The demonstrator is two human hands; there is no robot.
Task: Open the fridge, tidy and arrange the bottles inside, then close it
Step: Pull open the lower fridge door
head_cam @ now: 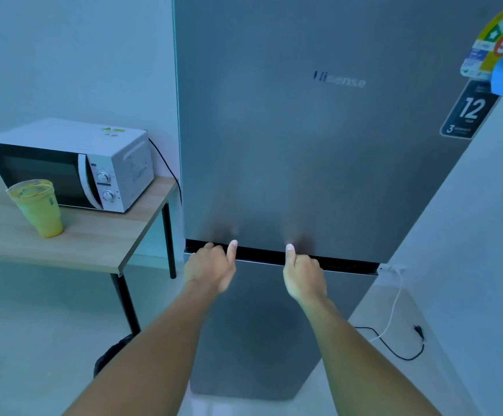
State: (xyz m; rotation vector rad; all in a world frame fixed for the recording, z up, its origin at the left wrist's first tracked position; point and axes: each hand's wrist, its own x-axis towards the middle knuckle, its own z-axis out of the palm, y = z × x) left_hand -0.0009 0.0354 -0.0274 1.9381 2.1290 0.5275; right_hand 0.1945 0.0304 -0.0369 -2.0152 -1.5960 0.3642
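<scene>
Head: grey fridge [304,145], doors closed.

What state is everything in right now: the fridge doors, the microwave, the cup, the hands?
Upper fridge door: shut.
Lower fridge door: shut.
Left hand: fingers hooked into the dark gap under the upper door, thumb up.
Right hand: same grip, thumb up.
Microwave: door shut.
Yellow cup: upright on the table, smeared inside.

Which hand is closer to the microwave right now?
Left. The left hand grips the fridge door edge on the side toward the microwave; the right hand grips farther along, away from it.
</scene>
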